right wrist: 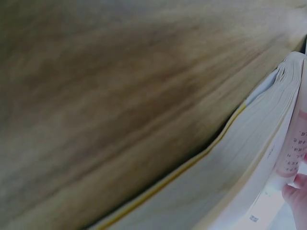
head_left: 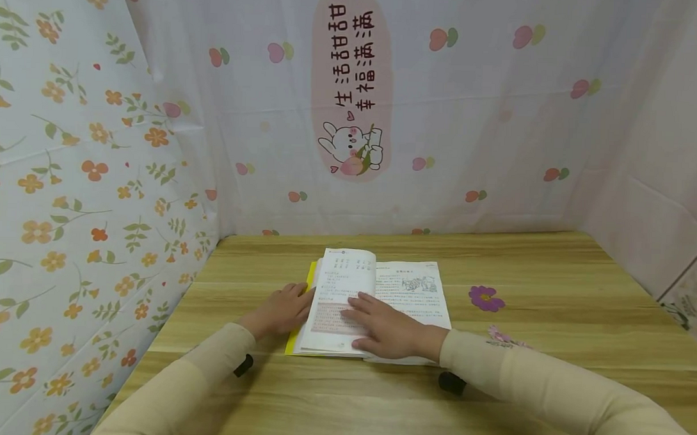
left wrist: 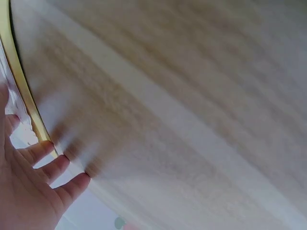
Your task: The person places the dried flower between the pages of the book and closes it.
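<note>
A thick book with a yellow cover (head_left: 295, 338) lies spread on the wooden table, its printed pages facing up. The right hand (head_left: 386, 329) rests across the left page near the spine, fingers extended over a pink text box. Beside the book's left edge is the left hand (head_left: 282, 310), its fingers touching the side of the pages. In the left wrist view that hand (left wrist: 31, 191) spreads its fingertips onto the table along the yellow cover edge (left wrist: 24, 86). The right wrist view catches the thick page block (right wrist: 254, 148) and a few fingertips (right wrist: 300, 191) on the page.
Right of the book lie a purple flower (head_left: 486, 298) and a pink flower sprig (head_left: 501, 337), partly behind the right sleeve (head_left: 527, 371). Patterned cloth (head_left: 473, 119) hangs behind the wooden table (head_left: 330, 402) and along its left side.
</note>
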Tool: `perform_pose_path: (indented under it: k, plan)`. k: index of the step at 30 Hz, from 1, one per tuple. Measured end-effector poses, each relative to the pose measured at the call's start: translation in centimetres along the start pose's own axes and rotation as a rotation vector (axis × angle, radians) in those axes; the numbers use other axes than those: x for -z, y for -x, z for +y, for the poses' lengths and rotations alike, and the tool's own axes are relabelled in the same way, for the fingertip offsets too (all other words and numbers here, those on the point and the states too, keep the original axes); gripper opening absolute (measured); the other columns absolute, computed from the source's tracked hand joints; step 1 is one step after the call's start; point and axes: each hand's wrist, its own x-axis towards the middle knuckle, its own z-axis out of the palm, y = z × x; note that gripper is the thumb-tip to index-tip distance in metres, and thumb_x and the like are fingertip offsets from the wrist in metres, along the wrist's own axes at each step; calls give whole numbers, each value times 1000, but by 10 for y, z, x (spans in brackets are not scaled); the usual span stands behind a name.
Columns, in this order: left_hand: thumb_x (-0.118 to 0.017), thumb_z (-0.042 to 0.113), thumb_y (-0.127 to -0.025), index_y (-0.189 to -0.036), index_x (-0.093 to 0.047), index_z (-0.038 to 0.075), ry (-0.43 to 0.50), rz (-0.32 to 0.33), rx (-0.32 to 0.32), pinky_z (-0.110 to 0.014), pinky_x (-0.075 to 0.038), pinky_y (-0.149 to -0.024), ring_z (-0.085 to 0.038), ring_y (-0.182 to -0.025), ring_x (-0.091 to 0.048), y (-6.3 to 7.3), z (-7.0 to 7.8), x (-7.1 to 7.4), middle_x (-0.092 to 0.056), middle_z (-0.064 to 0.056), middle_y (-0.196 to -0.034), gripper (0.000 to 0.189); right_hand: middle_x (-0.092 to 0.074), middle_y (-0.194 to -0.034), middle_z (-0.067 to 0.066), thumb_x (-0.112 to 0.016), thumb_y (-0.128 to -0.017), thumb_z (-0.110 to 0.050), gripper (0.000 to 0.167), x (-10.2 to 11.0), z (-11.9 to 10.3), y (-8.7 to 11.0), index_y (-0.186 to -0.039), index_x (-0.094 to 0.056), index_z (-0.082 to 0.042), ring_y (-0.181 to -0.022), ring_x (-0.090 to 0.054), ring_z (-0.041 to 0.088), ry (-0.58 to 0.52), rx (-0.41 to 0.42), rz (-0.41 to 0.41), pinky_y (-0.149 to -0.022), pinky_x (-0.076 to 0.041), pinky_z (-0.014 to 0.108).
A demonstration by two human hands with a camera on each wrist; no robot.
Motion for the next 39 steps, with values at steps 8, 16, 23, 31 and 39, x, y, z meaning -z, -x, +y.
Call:
perform_pose_path:
  k: [8,16,23,31,39]
  plan:
    - [-43,23,-105,-148,-35,-1,94,22,-5,-48,-35,-104,-36,-130,-41,1,-1,7,-43,-21,-142,50,-31,-154,15,-54,-98,-42,58,-4,1,-2,-147,-43,-13,-144,-18,34,38,0,-33,-113,-20,45]
    - [-38,28,-106,-153,-27,4,179,30,64,-47,-31,-107,-34,-133,-39,0,1,9,-40,-19,-146,53,-30,-155,16,-52,-99,-43,57,-8,-2,-6,-146,-44,-12,-144,-17,36,99,12,-64,-113,-19,47]
    - [-43,46,-102,-154,-27,8,187,28,102,-51,-30,-107,-36,-135,-36,-4,7,13,-37,-20,-148,66,-31,-154,18,-52,-99,-42,54,-6,-7,-9,-145,-47,-13,-142,-20,40,165,10,-102,-111,-22,52]
    - [-50,54,-97,-153,-30,8,98,3,61,-54,-34,-103,-39,-132,-37,-8,11,9,-38,-22,-145,75,-33,-154,12,-52,-99,-42,53,-6,-11,-12,-145,-47,-17,-143,-20,38,208,-24,-152,-111,-21,52]
    - [-42,61,-97,-154,-27,10,33,-50,44,-55,-34,-102,-41,-134,-33,-9,13,4,-32,-24,-148,78,-33,-154,10,-51,-99,-43,52,-7,-12,-16,-145,-47,-19,-143,-21,36,227,-43,-192,-112,-20,50]
